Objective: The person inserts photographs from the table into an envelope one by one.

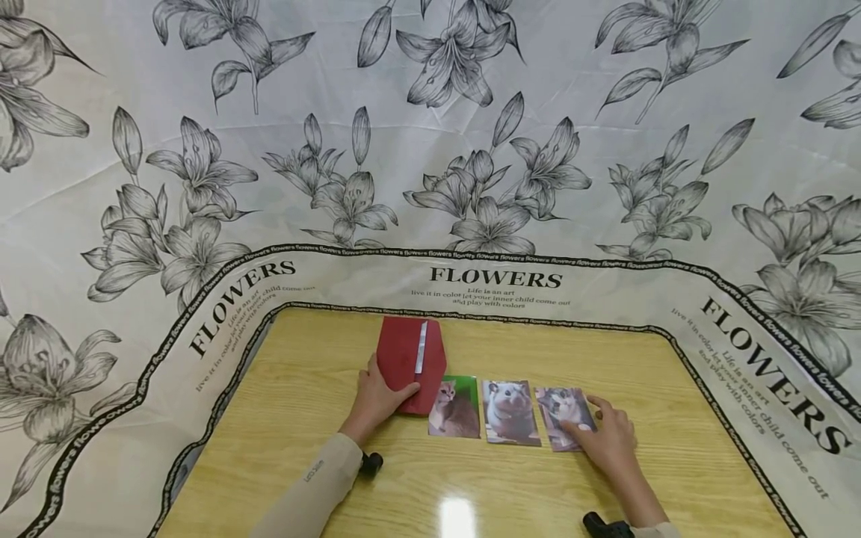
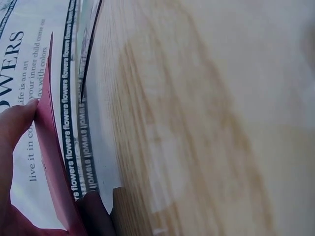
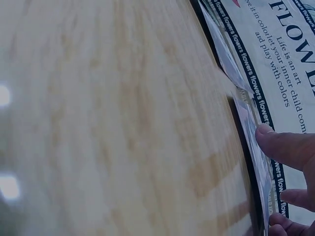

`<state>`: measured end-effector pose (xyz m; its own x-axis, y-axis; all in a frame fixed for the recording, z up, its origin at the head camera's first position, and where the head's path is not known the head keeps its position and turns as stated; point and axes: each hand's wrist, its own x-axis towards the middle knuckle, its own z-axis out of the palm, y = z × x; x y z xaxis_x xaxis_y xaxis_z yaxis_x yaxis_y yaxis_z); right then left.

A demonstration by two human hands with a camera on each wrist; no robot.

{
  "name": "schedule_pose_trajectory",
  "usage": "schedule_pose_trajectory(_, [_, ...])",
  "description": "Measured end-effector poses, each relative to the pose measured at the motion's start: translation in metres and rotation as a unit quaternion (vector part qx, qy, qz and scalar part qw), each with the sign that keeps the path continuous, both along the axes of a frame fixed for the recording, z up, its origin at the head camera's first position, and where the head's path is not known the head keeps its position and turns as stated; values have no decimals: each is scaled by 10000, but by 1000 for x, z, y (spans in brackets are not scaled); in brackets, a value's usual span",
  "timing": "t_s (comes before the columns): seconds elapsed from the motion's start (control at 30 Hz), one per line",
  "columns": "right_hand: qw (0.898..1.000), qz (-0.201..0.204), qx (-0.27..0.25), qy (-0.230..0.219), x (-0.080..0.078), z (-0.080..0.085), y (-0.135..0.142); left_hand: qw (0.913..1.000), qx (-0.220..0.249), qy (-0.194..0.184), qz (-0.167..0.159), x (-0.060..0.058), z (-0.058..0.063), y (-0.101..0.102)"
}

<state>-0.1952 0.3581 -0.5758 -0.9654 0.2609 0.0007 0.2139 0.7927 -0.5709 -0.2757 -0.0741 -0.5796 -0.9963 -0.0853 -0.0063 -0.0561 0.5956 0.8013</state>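
Note:
In the head view my left hand (image 1: 377, 396) holds a red envelope (image 1: 400, 355), its thumb on the front and the other fingers at the left edge. A pale strip shows in the envelope's slit. The left wrist view shows the envelope (image 2: 51, 147) standing off the table. To its right lie a cat photo card (image 1: 454, 409) with a green corner, a hamster photo card (image 1: 510, 411) and a grey-and-white cat photo card (image 1: 554, 407). My right hand (image 1: 612, 437) touches that last card, its thumb (image 3: 280, 145) on the surface and the fingers loosely spread by the right edge.
The cards lie in a row on a wood-grain table (image 1: 538, 493). A white cloth (image 1: 363, 280) with flower drawings and lettering surrounds the table's back and sides. Black wrist devices (image 1: 371, 465) sit at both wrists. Light glares off the table's front.

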Motion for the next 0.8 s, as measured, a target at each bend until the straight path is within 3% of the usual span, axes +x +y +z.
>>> schedule_pose_trajectory(0.27, [9996, -53, 77, -251, 4, 0, 6, 10000, 5, 12, -32, 0, 1, 0])
schedule_pose_trajectory(0.8, [9995, -207, 129, -199, 8, -7, 7, 10000, 3, 34, -42, 1, 0, 1])
